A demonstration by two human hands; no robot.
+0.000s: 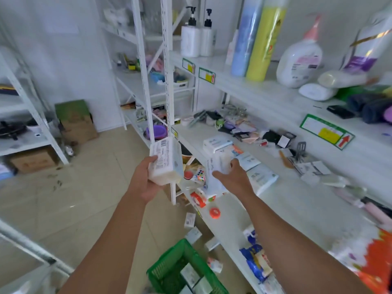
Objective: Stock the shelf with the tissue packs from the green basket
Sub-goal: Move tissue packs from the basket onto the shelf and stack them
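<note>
Pack [166, 160] clamped in left hand [146, 181] and second pack [216, 168] clamped in right hand [235, 179] should be light, soft and squashy with slick film, so grip across the narrow sides, no hard squeeze. White wrap, faint blue print, barcode panel on the left one. Left one hangs off the shelf [286, 200] edge, right one over it beside stocked packs [262, 177]; spare packs [191, 274] in the basket [169, 251] below.

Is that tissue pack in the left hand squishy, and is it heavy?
Probably light: the left hand holds the tissue pack up alone, by one end. Likely soft and squishy, since it's a plastic-wrapped block with rounded corners. The smooth wrap may be slippery in a loose grip.
</note>
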